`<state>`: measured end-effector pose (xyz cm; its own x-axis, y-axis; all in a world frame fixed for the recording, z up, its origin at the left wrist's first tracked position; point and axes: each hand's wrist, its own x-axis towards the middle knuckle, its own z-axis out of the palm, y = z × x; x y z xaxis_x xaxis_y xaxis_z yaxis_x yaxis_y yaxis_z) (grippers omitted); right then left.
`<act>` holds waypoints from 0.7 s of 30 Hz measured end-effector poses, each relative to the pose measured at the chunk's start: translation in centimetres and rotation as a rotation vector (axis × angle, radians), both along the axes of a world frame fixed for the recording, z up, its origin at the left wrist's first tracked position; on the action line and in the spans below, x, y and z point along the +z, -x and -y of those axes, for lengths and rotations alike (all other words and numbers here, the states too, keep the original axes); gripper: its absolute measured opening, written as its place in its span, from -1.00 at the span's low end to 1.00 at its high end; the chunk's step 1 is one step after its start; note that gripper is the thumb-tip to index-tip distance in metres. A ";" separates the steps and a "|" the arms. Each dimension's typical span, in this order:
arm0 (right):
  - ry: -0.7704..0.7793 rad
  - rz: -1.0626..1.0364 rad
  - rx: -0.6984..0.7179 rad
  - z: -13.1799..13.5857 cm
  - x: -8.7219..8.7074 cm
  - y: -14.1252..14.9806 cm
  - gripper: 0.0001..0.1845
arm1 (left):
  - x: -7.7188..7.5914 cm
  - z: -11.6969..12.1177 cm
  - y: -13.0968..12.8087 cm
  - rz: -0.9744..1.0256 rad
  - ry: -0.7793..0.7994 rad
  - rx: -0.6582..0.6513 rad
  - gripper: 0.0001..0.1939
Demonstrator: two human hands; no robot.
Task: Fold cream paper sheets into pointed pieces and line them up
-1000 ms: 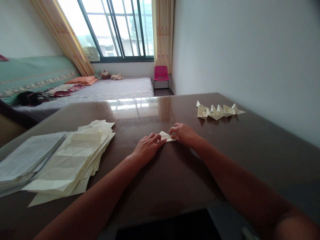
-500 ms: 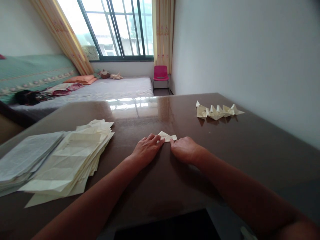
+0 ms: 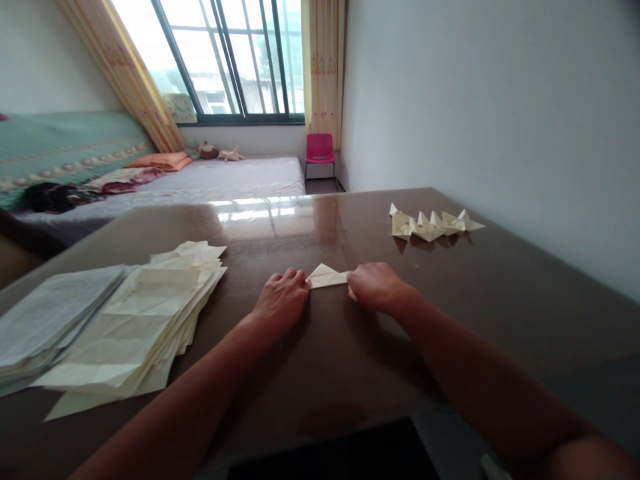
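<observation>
A small folded piece of cream paper (image 3: pixel 325 276), peaked in the middle, lies on the brown table between my hands. My left hand (image 3: pixel 284 293) has its fingers closed at the paper's left end. At the right end, my right hand (image 3: pixel 376 285) is curled and pinches the paper's tip. Part of each end is hidden under the fingers. Toward the far right stands a row of pointed folded paper boats (image 3: pixel 434 225), apart from both hands.
A stack of creased cream sheets (image 3: pixel 135 320) and a pile of greyish paper sheets (image 3: pixel 55 310) lie on the left of the glossy table (image 3: pixel 300 373). A white wall (image 3: pixel 490 100) runs along the right. Beyond the table are a bed (image 3: pixel 240 177) and a pink chair (image 3: pixel 320 148).
My hands have moved apart, the left one leftward and the right one slightly rightward, to the paper's ends. More of the folded paper shows between them.
</observation>
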<state>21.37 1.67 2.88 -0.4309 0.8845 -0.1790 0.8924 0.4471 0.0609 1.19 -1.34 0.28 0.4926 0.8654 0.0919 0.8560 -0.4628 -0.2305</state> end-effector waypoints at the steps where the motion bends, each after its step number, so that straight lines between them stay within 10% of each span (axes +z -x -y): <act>1: -0.055 -0.030 -0.036 -0.8 0.0 -0.4 -0.71 | 0.0 0.0 0.0 0.018 0.000 0.004 -0.73; 4: -0.147 -0.213 -0.032 -3.1 -0.5 -1.8 -0.69 | -0.2 -0.1 0.0 0.073 -0.006 0.021 -0.74; 8: 0.128 -0.403 0.047 -5.1 -1.6 -2.9 -0.69 | -0.3 -0.3 0.1 0.117 -0.012 0.034 -0.79; 21: 0.146 -0.702 0.209 -4.6 -3.3 -0.6 -0.81 | -2.0 -2.1 -0.9 0.459 0.049 -0.080 -0.66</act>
<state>21.95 6.24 -0.39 -0.6440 0.7596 0.0909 0.5947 0.5718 -0.5651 2.09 0.79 -1.76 0.4758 0.8353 0.2756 0.8257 -0.5321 0.1871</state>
